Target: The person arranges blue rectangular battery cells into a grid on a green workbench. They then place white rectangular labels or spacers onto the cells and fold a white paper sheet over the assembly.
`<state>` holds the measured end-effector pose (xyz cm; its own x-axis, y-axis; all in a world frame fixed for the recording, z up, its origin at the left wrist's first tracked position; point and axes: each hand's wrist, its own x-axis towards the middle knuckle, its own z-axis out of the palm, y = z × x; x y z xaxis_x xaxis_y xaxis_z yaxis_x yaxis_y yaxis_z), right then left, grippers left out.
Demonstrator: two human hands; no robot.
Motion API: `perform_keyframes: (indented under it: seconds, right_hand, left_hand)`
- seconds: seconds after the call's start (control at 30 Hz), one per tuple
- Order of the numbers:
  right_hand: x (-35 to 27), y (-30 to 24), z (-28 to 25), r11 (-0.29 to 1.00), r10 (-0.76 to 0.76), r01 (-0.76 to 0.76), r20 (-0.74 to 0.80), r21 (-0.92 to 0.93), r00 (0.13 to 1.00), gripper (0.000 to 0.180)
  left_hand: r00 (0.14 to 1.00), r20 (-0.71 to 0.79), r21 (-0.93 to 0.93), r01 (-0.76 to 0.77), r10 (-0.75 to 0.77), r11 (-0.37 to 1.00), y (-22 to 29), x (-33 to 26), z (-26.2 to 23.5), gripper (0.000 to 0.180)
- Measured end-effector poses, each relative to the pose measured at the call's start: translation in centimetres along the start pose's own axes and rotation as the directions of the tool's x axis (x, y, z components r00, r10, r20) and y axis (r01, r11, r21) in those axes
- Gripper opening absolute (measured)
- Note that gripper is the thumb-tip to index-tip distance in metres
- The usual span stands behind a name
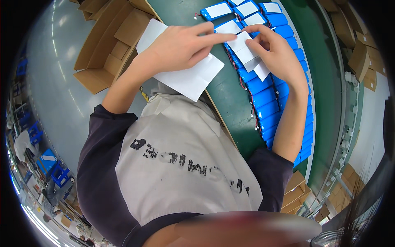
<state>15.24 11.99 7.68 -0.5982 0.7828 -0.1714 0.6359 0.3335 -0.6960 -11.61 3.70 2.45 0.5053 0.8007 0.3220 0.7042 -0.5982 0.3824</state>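
My left hand [179, 47] is over a large white sheet [187, 80], its lower fingers curled against the sheet. Its index finger stretches right and touches a small white label [243, 46]. My right hand [276, 55] pinches that label between thumb and fingers, above the rows of blue battery packs [263, 99]. Below the pinch, more white paper pieces [261, 71] hang down at an angle. At the far end, several packs such as this battery pack [217, 10] bear white labels on top. My right palm hides some packs beneath it.
Red and black leads with white connectors [252, 116] stick out along the packs' left side. The packs lie on a green table [230, 99]. An open cardboard box [96, 61] stands left of it. More cardboard boxes [362, 53] are at the right.
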Motion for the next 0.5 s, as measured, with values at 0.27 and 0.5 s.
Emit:
perform_keyframes:
  seconds: [0.27,0.5]
  right_hand:
    - [-0.6,0.1,-1.9,0.928,-0.064,-0.041,-0.265,-0.370,0.962,0.046]
    - [-2.1,-1.8,-3.2,0.992,-0.086,0.087,0.010,-0.086,0.996,0.048]
  left_hand:
    - [0.998,0.066,0.165,-0.015,0.004,0.986,1.6,0.4,0.7,0.060]
    - [0.993,-0.035,0.104,-0.105,0.109,0.989,1.6,2.0,2.1,0.044]
